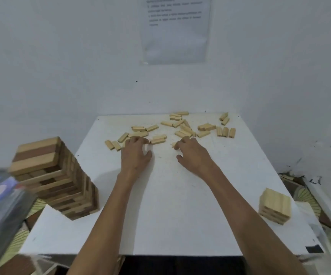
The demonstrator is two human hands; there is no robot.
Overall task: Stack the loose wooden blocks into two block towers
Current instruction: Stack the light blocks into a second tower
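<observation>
Several loose pale wooden blocks (182, 128) lie scattered across the far half of the white table (168, 215). A tall tower (55, 177) of mixed dark and pale blocks stands at the table's left front. A short stack of pale blocks (275, 206) stands at the right front. My left hand (135, 154) reaches over the near edge of the scatter, its fingertips touching blocks there. My right hand (192, 153) is spread beside it, fingers bent down onto a small block (173, 144). Whether either hand grips a block is hidden by the fingers.
A white wall rises right behind the table, with a printed sheet (176, 30) on it. A blurred dark object (0, 205) sits off the table's left edge. Patterned floor and clutter show on both sides.
</observation>
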